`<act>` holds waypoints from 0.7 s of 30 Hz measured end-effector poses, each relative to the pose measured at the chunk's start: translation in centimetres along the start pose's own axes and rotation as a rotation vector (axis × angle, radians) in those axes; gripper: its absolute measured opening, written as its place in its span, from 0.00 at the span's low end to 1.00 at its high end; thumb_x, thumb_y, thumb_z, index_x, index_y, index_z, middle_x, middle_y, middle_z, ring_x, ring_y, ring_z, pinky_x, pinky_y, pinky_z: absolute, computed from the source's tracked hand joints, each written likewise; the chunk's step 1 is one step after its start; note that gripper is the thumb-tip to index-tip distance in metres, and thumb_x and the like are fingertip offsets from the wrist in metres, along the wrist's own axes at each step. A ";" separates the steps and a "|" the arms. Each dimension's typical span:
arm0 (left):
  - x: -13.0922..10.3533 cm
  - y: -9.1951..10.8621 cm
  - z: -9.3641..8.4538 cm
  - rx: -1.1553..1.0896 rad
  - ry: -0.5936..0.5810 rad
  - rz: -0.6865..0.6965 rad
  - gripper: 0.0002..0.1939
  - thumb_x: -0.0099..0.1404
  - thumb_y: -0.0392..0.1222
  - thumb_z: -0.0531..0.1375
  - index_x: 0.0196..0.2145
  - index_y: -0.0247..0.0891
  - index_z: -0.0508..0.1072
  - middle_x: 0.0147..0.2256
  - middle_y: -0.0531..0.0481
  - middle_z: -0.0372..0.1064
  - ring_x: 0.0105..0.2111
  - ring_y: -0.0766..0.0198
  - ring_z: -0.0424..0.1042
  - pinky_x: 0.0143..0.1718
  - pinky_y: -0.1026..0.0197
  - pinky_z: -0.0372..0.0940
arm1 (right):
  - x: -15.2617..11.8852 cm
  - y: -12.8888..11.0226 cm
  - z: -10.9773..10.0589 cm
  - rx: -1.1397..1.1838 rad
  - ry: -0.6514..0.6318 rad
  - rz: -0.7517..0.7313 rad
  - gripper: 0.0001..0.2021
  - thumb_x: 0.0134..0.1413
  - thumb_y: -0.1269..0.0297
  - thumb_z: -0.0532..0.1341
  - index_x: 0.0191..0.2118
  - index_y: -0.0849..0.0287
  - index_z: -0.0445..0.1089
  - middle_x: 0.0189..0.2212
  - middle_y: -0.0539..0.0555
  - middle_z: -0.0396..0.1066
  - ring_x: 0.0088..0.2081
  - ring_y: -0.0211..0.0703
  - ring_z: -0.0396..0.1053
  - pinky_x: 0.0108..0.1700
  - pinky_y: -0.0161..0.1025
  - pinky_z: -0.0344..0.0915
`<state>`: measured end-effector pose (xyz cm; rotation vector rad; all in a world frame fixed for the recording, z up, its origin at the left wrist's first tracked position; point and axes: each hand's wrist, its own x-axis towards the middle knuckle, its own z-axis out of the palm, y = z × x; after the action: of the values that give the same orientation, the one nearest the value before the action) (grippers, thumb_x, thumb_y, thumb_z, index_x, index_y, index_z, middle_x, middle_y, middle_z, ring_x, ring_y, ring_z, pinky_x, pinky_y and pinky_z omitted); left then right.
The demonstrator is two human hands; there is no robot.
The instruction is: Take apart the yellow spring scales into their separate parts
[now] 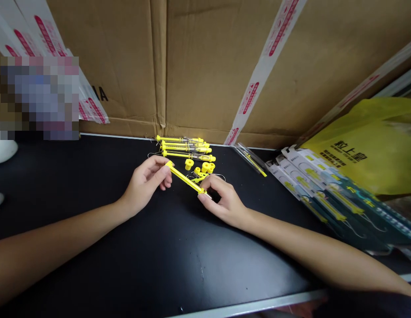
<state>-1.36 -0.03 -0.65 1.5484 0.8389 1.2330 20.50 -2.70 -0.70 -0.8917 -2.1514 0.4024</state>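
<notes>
A yellow plastic rod (185,177) slants down to the right between both hands, above the black table. Its upper end is pinched by my left hand (149,180). At its lower end, where a small metal piece shows, my right hand (223,201) grips it between thumb and forefinger. Just behind the hands lie several yellow caps (189,164) and a yellow piece with thin wire (199,178), partly hidden by my right hand. Farther back, several yellow rods with metal wires (187,155) rest side by side.
Packaged yellow tools (325,190) are stacked at the right beside a yellow bag (367,145). A clear sleeve (250,160) lies at the back right. Cardboard (205,66) stands behind the black table (152,265). A white object (4,151) is at the left.
</notes>
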 end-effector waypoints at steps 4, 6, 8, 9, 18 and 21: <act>0.0 0.1 0.0 -0.005 0.004 -0.005 0.13 0.63 0.49 0.57 0.37 0.36 0.66 0.25 0.54 0.65 0.24 0.70 0.67 0.22 0.68 0.62 | -0.1 0.0 0.0 0.013 0.003 0.008 0.06 0.56 0.64 0.55 0.29 0.57 0.58 0.25 0.50 0.62 0.29 0.39 0.60 0.33 0.37 0.59; 0.0 0.1 0.0 -0.012 0.006 -0.014 0.13 0.63 0.49 0.56 0.36 0.36 0.66 0.25 0.54 0.65 0.23 0.70 0.66 0.21 0.68 0.62 | -0.1 0.0 -0.1 0.019 0.011 0.012 0.06 0.56 0.64 0.55 0.29 0.57 0.58 0.26 0.50 0.63 0.29 0.39 0.60 0.33 0.37 0.60; 0.1 0.0 0.0 -0.024 0.017 -0.036 0.14 0.63 0.51 0.55 0.36 0.36 0.66 0.25 0.54 0.65 0.23 0.70 0.66 0.20 0.68 0.60 | -0.2 0.0 -0.1 0.035 0.023 0.009 0.06 0.55 0.65 0.56 0.29 0.57 0.58 0.26 0.50 0.62 0.29 0.39 0.60 0.33 0.37 0.60; 0.1 -0.1 -0.1 -0.028 0.027 -0.052 0.14 0.64 0.51 0.54 0.37 0.36 0.66 0.24 0.54 0.65 0.23 0.70 0.66 0.20 0.69 0.59 | -0.2 0.0 -0.2 0.048 0.032 0.004 0.06 0.55 0.65 0.56 0.29 0.57 0.58 0.26 0.50 0.62 0.29 0.39 0.60 0.33 0.38 0.60; 0.3 -0.2 -0.5 0.619 -0.086 0.017 0.19 0.69 0.49 0.45 0.26 0.36 0.63 0.25 0.54 0.60 0.27 0.67 0.62 0.30 0.63 0.57 | -0.4 -0.1 -0.5 0.285 0.072 -0.082 0.08 0.56 0.65 0.54 0.28 0.56 0.54 0.27 0.52 0.64 0.29 0.39 0.62 0.32 0.39 0.61; 0.3 0.0 -0.6 0.926 -0.215 0.072 0.20 0.69 0.48 0.45 0.23 0.36 0.62 0.25 0.53 0.61 0.30 0.64 0.61 0.33 0.61 0.54 | -0.5 0.0 -0.4 0.350 0.054 -0.092 0.09 0.56 0.65 0.56 0.28 0.56 0.53 0.28 0.54 0.67 0.29 0.39 0.63 0.32 0.39 0.61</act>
<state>-1.86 0.37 -0.52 2.3992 1.3109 0.7035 21.08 -3.08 -0.71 -0.5969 -1.9826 0.6747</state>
